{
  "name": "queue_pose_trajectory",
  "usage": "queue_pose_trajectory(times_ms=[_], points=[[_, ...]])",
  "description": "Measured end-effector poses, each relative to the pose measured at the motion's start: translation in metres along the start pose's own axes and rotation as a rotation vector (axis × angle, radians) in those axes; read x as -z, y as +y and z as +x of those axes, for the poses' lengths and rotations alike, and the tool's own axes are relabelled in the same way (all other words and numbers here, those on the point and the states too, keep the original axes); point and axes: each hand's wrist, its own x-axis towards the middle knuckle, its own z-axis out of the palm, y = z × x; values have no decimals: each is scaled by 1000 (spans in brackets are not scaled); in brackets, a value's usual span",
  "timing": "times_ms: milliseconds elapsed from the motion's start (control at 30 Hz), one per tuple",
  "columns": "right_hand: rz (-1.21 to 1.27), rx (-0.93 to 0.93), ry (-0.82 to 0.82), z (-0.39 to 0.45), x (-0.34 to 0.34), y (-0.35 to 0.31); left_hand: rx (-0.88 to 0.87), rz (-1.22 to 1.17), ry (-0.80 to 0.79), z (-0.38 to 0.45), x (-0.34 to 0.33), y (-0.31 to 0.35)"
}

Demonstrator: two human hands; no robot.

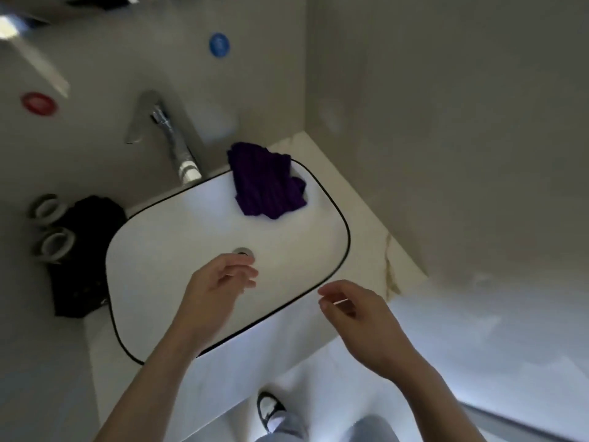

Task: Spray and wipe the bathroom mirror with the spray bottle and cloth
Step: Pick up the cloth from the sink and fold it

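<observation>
A crumpled purple cloth [267, 181] hangs over the far right rim of the white basin [165, 237], partly inside it. My left hand [220, 283] hovers over the basin near the drain [243, 252], fingers loosely curled and holding nothing. My right hand [353, 309] hangs past the basin's near right rim, fingers relaxed and empty. Both hands are well short of the cloth. No spray bottle shows in this view. Only a bright strip at the top left may be the mirror's edge.
A chrome faucet [165, 129] stands behind the basin. A black bag [84, 250] and two tape rolls [51, 224] sit on the counter to the left. Red [38, 103] and blue [219, 44] round markers are on the wall. A wall closes in on the right.
</observation>
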Motion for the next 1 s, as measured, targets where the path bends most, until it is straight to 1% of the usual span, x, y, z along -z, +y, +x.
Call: queue_pose_trajectory(times_ms=[67,100,233,300,367,433,500,567,633,700,767,833,900,933,967,1000], points=[[18,17,1,14,3,-7,23,-42,94,5,6,-4],[22,16,-3,21,3,-8,43,-48,115,7,5,-4],[40,15,-79,49,0,-13,89,-43,104,18,-15,2],[38,28,-161,72,2,-17,102,-25,155,32,-22,12],[-35,99,-190,101,10,-27,111,-32,230,43,-28,24],[-85,174,-142,135,22,-47,127,-40,253,52,-36,36],[-238,287,-59,176,31,-80,124,-47,277,61,-43,47],[-412,442,-12,211,33,-119,140,-78,334,68,-45,52],[-537,570,-28,236,27,-157,162,-130,401,64,-47,55],[-712,660,-95,256,7,-178,159,-164,448,53,-50,53],[-967,804,-139,274,-22,-177,173,-196,494,41,-52,45],[-1235,973,-151,293,-47,-153,200,-217,517,28,-49,34],[-1523,1044,-191,308,-58,-127,236,-221,524,12,-42,22],[-1603,1046,-185,311,-60,-119,248,-220,531,5,-37,16],[-1606,1026,-160,313,-61,-116,255,-219,536,-1,-31,9],[-1543,1003,-135,313,-61,-115,265,-218,541,-6,-24,2]])
